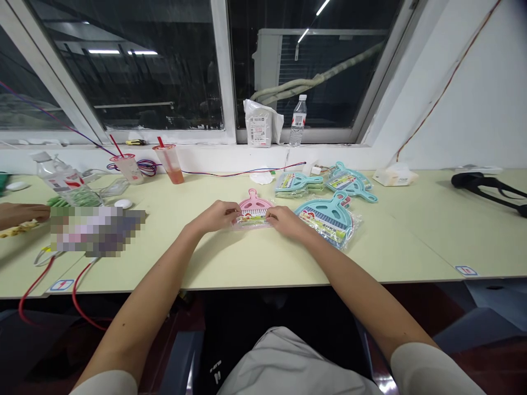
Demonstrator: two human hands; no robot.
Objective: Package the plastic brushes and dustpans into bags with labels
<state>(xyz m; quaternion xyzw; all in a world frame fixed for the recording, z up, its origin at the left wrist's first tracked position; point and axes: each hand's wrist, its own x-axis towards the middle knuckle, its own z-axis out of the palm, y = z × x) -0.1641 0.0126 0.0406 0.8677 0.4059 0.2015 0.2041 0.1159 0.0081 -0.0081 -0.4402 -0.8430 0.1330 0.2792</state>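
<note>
A small pink dustpan and brush set [254, 203] in a clear plastic bag lies in front of me, handle pointing away. My left hand [222, 214] is closed on the bag's left edge, fingertips pinched. On the opposite edge, my right hand [284, 220] pinches the bag in the same way. Just right of my right hand rests a bagged teal dustpan set [329, 213], with some pink showing under it. Behind these lie a bagged set with teal and green handles [297, 183] and more teal sets [349, 181].
At left are a co-worker's hand [24, 213], a large plastic bottle [68, 178], two cups with red straws, [169, 164] and red cables [78, 285]. A water bottle [298, 122] and white packet [259, 125] stand on the sill. A tissue pack [396, 174] and black strap-like item [486, 186] lie right.
</note>
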